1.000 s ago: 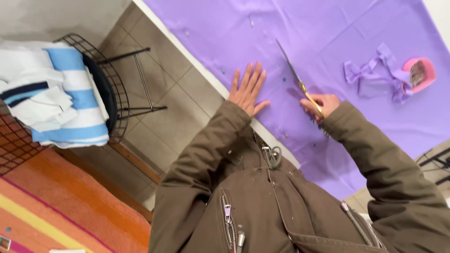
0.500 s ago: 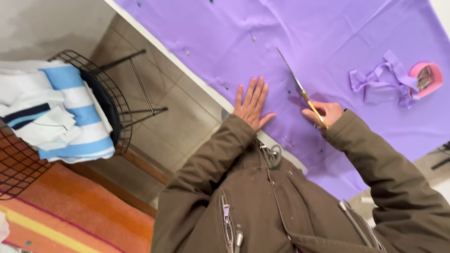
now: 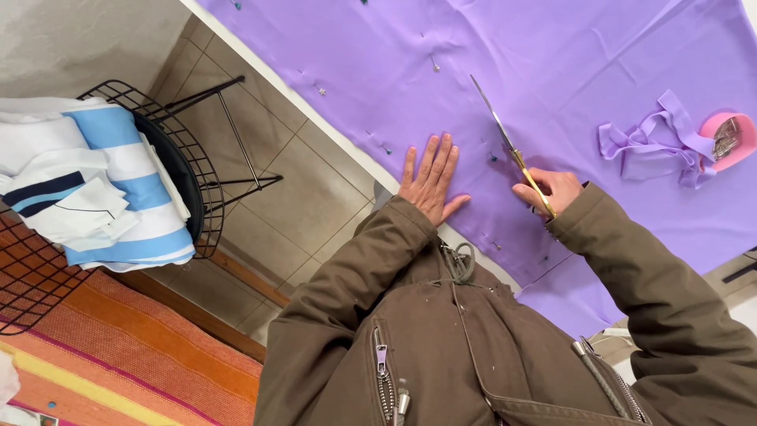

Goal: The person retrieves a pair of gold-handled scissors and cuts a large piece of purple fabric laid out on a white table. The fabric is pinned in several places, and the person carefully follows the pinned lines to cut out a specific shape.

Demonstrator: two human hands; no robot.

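A white-edged surface runs diagonally across the view, covered by a wide sheet of purple fabric with small pins stuck in it here and there. To the left, below the surface edge, lies a beige tiled floor, where a black wire chair carries folded blue-and-white striped cloth; an orange striped rug fills the near left corner. On the far right of the fabric sit a tangle of purple fabric strips and, touching it, a pink round holder. The left hand lies flat and open on the fabric near the surface edge, fingers spread, holding nothing. Just right of it, the right hand is closed around the gold handles of scissors, whose silver blades point away across the fabric. Both arms wear brown jacket sleeves.
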